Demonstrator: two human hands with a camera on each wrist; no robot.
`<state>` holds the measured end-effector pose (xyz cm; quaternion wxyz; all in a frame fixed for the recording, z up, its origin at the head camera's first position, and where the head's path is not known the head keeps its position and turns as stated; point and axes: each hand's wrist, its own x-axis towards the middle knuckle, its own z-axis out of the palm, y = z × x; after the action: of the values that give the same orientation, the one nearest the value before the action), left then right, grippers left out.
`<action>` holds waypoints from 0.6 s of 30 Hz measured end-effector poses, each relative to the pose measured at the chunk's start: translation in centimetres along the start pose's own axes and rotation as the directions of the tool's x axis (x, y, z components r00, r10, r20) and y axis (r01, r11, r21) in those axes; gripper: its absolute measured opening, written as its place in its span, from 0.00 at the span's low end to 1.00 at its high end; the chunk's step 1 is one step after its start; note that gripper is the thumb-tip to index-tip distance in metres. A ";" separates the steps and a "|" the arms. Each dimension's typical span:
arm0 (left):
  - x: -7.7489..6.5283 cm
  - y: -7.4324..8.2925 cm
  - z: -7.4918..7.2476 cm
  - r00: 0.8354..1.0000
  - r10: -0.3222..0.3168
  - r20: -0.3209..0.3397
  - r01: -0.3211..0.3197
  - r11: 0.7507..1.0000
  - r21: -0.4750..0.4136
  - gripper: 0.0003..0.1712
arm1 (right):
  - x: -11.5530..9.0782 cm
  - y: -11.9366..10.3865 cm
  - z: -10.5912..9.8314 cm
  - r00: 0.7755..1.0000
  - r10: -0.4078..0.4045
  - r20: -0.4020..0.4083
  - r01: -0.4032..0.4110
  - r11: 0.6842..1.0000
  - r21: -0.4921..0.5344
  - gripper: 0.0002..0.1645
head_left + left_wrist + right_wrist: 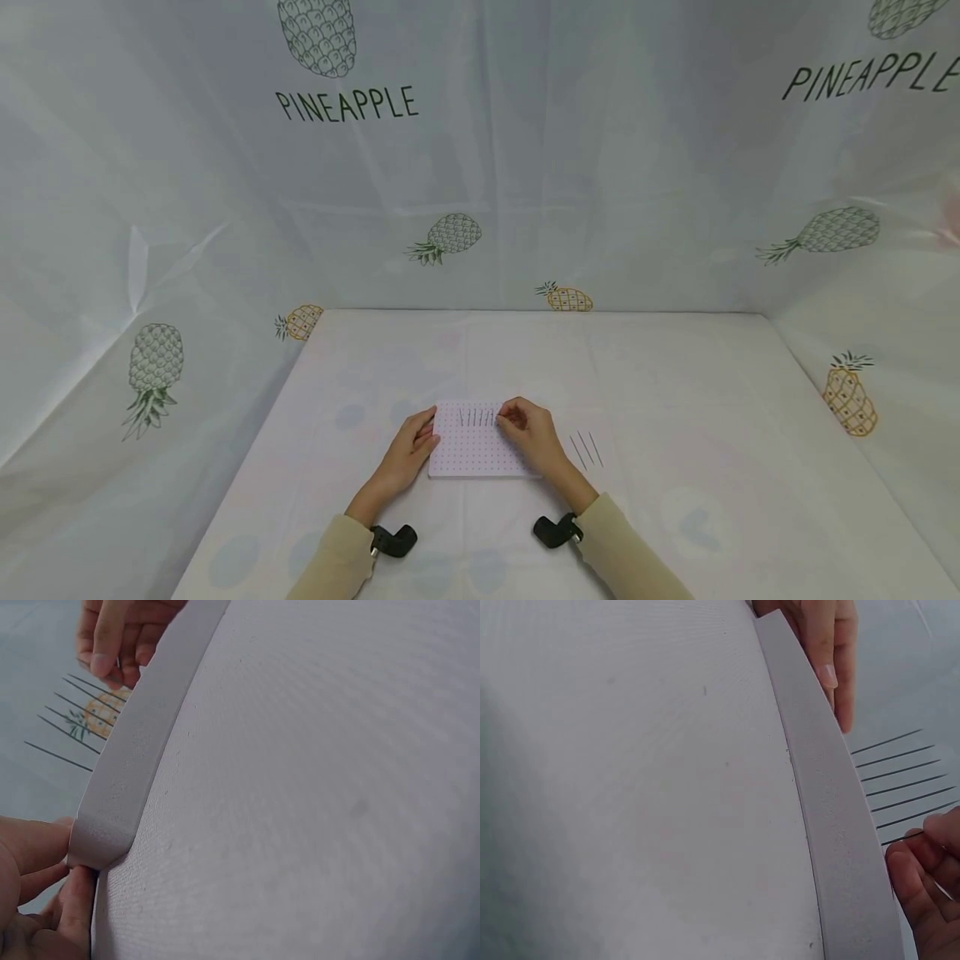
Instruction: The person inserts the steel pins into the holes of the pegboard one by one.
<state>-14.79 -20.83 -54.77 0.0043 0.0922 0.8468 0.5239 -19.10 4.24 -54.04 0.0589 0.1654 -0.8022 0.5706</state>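
Observation:
A flat, pale lilac board [480, 454] dotted with a grid of small holes lies on the table. Several thin dark rods [474, 417] stand upright in a row near its far edge. My left hand [405, 454] grips the board's left side, its thumb and fingers at the corner in the left wrist view. Over the far right part of the board, my right hand [530, 433] pinches one thin dark rod [904, 838] between thumb and fingertips, at the end of the row. This rod's lower end is at the board's surface, partly hidden by the board's side wall [832, 795].
To the right of the board, 3 loose rods [587, 450] lie side by side on the white cloth-covered table [675, 400]. A pineapple-printed sheet [637, 167] hangs behind and around the table. Each wrist wears a black camera [553, 531].

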 end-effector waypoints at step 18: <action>0.0 -0.1 -0.1 1.000 -0.011 0.016 0.011 1.000 -0.004 0.31 | 0.0 -0.3 -0.7 0.999 0.034 0.034 -0.035 0.999 0.037 0.09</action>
<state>-14.85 -20.95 -54.85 0.0141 0.0919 0.8460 0.5250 -19.03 4.80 -53.50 0.0325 0.1620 -0.7949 0.5839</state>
